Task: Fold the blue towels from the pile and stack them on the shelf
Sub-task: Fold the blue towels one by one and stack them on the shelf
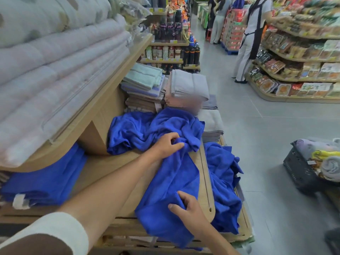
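Recorder: location of blue towel point(171, 181) relative to wooden shelf point(99, 168)?

Observer: draped crumpled across the shelf's front right corner, lower end hanging over the front edge.

Recorder: hands?

Observer: well apart, both clamped on that towel. The left hand point(168, 144) grips a bunched fold farther back on the shelf. The right hand point(189, 206) pinches cloth near the shelf's front edge, thumb on top. The towel runs between them.

Recorder: other stock?

Observer: a loose pile point(136, 129) of blue towels lies at the shelf's back, touching the held one. More blue cloth point(222, 181) hangs off the shelf's right side. A folded blue stack point(46, 181) sits at the shelf's left end.
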The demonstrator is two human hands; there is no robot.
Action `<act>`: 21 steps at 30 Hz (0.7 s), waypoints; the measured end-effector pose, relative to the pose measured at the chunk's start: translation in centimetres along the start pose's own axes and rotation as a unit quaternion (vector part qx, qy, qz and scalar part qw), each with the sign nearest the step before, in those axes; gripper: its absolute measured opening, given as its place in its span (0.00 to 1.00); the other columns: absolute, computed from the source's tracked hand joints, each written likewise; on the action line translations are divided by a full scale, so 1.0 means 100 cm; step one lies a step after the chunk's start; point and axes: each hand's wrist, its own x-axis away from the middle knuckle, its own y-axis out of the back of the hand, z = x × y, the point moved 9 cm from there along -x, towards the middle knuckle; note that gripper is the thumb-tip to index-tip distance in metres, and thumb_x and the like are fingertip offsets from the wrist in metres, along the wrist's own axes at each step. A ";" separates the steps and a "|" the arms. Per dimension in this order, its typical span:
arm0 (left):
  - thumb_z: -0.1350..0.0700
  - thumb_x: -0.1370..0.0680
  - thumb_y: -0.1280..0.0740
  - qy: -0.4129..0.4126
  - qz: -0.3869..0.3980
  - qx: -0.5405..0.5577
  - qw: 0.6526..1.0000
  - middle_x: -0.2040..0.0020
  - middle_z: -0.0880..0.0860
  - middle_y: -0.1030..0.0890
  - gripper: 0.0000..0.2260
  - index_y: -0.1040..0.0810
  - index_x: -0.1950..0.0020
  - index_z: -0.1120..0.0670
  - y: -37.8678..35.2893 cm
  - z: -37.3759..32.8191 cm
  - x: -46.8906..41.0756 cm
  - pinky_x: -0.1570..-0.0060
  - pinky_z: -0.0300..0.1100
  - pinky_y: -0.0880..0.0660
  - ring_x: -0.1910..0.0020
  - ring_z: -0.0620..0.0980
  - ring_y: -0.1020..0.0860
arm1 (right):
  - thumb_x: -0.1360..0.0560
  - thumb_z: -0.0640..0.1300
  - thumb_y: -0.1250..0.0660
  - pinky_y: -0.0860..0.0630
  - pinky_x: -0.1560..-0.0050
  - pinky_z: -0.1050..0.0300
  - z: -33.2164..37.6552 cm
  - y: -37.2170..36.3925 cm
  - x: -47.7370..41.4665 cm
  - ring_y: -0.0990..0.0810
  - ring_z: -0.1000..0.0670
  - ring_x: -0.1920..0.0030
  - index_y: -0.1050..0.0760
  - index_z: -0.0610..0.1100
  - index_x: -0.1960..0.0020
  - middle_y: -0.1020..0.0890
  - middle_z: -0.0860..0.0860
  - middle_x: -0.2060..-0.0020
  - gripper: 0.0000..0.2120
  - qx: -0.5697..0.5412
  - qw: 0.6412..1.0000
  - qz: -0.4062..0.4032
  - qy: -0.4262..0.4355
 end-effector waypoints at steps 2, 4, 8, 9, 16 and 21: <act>0.57 0.28 0.31 0.055 -0.135 0.262 0.954 0.65 0.54 0.32 0.10 0.33 0.63 0.55 0.046 0.010 0.021 0.61 0.41 0.34 0.65 0.49 0.32 | 0.27 0.46 0.31 0.36 0.61 0.56 -0.002 0.000 0.000 0.33 0.50 0.64 0.35 0.37 0.61 0.32 0.48 0.66 0.16 -0.010 1.000 0.014 0.000; 0.56 0.31 0.32 0.150 -0.262 0.422 0.855 0.61 0.51 0.26 0.05 0.28 0.61 0.51 0.079 0.048 0.057 0.55 0.40 0.30 0.60 0.49 0.26 | 0.26 0.45 0.30 0.34 0.60 0.54 -0.004 0.000 -0.001 0.31 0.50 0.63 0.32 0.34 0.58 0.30 0.47 0.65 0.15 -0.012 1.000 0.019 0.000; 0.64 0.34 0.36 0.351 -0.313 0.352 0.809 0.59 0.59 0.26 0.13 0.24 0.50 0.59 0.095 0.132 0.144 0.61 0.45 0.30 0.65 0.56 0.25 | 0.24 0.40 0.29 0.33 0.58 0.53 -0.007 0.000 -0.003 0.29 0.51 0.61 0.28 0.32 0.57 0.27 0.48 0.65 0.12 -0.005 0.999 0.030 0.010; 0.62 0.38 0.37 0.390 -0.277 0.333 0.812 0.57 0.61 0.27 0.16 0.24 0.51 0.61 0.088 0.147 0.157 0.61 0.46 0.31 0.66 0.56 0.25 | 0.22 0.38 0.29 0.32 0.57 0.53 -0.009 0.001 -0.004 0.28 0.51 0.61 0.27 0.32 0.56 0.26 0.47 0.64 0.10 -0.003 0.999 0.034 0.008; 0.46 0.30 0.26 0.359 -0.176 0.073 0.914 0.62 0.56 0.24 0.16 0.27 0.60 0.56 0.103 0.146 0.158 0.60 0.47 0.26 0.63 0.52 0.26 | 0.20 0.41 0.31 0.30 0.54 0.52 -0.012 -0.004 -0.005 0.26 0.50 0.58 0.26 0.33 0.54 0.25 0.44 0.62 0.11 -0.010 0.998 0.062 -0.008; 0.56 0.30 0.29 0.143 -0.130 -0.199 0.961 0.39 0.49 0.21 0.23 0.24 0.35 0.52 0.107 0.091 0.122 0.39 0.50 0.26 0.40 0.52 0.22 | 0.27 0.54 0.30 0.31 0.56 0.54 -0.005 -0.004 -0.006 0.27 0.51 0.60 0.27 0.33 0.53 0.27 0.45 0.63 0.23 -0.018 0.998 0.055 0.003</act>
